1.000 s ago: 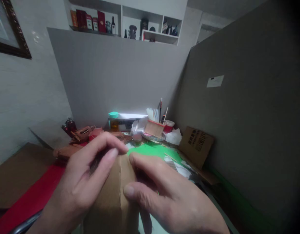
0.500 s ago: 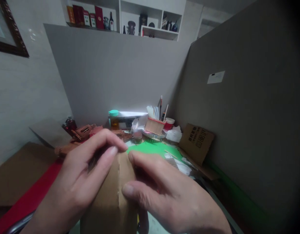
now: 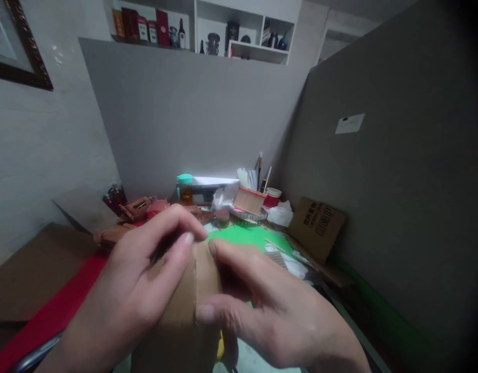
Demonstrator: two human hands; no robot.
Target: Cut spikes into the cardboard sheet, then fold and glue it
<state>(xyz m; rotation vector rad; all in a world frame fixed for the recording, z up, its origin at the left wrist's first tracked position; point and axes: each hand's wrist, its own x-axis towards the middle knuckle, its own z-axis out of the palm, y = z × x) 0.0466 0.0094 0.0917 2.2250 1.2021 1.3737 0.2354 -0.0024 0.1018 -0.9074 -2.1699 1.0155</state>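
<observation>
A brown cardboard piece point(image 3: 177, 321) stands close in front of me, with a seam or fold running down its near side. My left hand point(image 3: 145, 280) is closed around its upper left part, thumb and bent index finger near the top edge. On the other side, my right hand point(image 3: 266, 305) presses its thumb beside the seam and its index finger at the top right corner. The other fingers of both hands are mostly hidden. Below the right hand a bit of something yellow point(image 3: 220, 347) shows, too covered to name.
A green mat point(image 3: 242, 237) lies beyond the hands. Behind it stand a teal-lidded jar point(image 3: 185, 190), a pen box point(image 3: 250, 201) and a red cup point(image 3: 273, 197). Brown carved-looking objects point(image 3: 140, 208) sit left, a printed cardboard flap point(image 3: 319, 228) right. Grey panels point(image 3: 200, 114) enclose the desk.
The whole view has shifted slightly, so things appear a little further right. The right thumb sits slightly lower along the seam; both hands keep their hold on the cardboard.
</observation>
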